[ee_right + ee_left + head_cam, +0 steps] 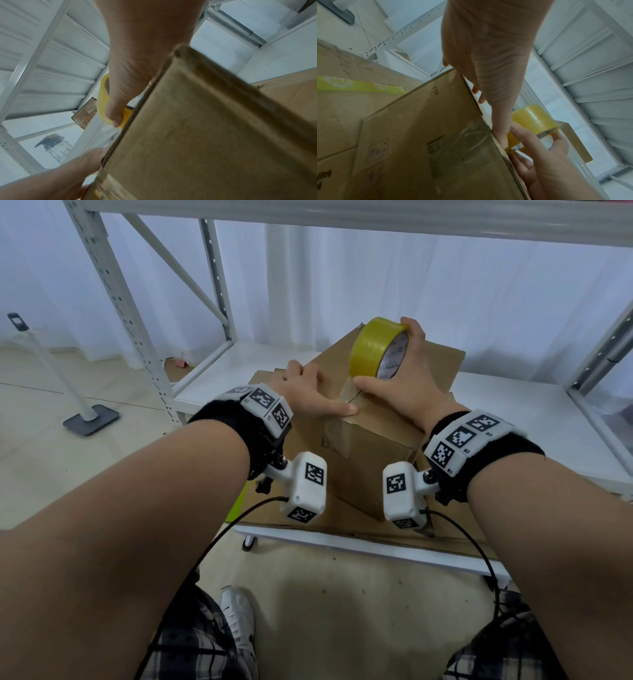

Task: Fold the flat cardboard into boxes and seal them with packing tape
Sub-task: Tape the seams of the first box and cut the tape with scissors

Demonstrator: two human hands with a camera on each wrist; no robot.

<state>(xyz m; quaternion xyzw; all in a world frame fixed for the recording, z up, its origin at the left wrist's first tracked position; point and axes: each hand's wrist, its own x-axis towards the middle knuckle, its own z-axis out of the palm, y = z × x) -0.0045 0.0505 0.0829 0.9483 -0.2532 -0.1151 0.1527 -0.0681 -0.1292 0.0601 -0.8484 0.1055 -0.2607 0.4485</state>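
A folded brown cardboard box (363, 453) stands on flat cardboard sheets (346, 517) on a low white shelf. My right hand (407, 378) grips a yellow roll of packing tape (373, 347) upright on the box top, thumb down at the centre seam. My left hand (308, 392) lies flat on the top, its thumb pressing clear tape at the near edge. The left wrist view shows the box side (423, 135), the left thumb on the edge and the tape roll (534, 119). The right wrist view shows the box (205, 135) and the tape roll (102, 102) behind my right hand.
White metal racking posts (137, 330) stand left and right of the shelf (534, 419). A grey stand base (90, 419) sits on the floor at left, a pink clip (182, 363) lies behind the post. A glass jar (56, 146) stands on a nearby shelf.
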